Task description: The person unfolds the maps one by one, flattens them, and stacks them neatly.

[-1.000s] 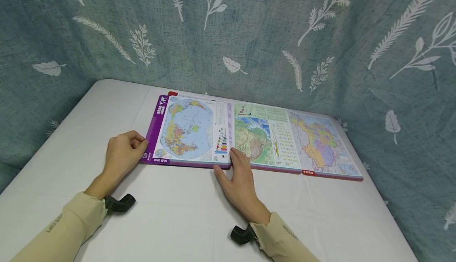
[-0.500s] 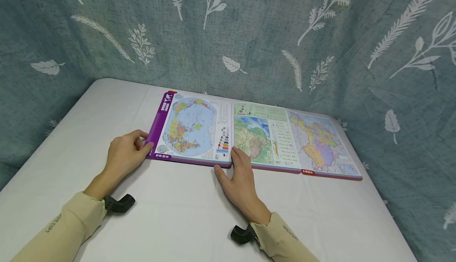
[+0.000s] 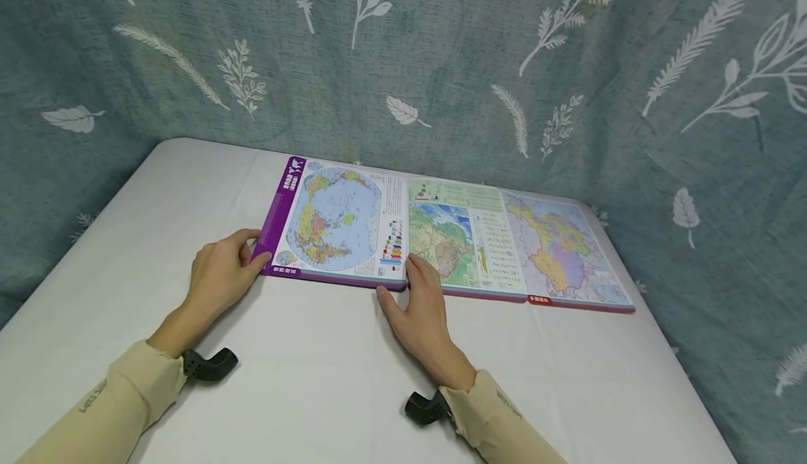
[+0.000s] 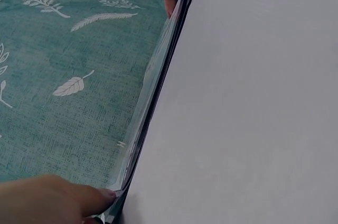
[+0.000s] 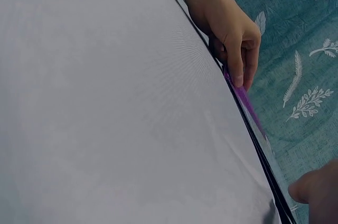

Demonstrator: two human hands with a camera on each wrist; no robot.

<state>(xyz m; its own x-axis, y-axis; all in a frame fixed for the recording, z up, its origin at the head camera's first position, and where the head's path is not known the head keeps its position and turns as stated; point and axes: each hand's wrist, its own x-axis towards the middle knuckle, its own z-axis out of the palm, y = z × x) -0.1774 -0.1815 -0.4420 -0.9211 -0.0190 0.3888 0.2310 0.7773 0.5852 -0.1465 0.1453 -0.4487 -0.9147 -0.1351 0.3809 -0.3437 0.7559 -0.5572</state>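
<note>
A laminated world map with a purple left border lies on top of a stack at the back of the table in the head view. My left hand pinches its near left corner, with the thumb on the purple border. My right hand rests at its near right corner, fingers fairly straight along the edge and thumb at the front edge. To the right lie a green-toned relief map sheet and a China map with a red tab. In the right wrist view, my left hand holds the purple border.
A white cloth covers the table. Behind it hangs a blue-green curtain with white leaf prints. Dark wrist devices stick out from both sleeves.
The world map's left side has moved right and away, so the red corner that showed behind it is now covered. My left hand shifted slightly right with it; the right hand stayed.
</note>
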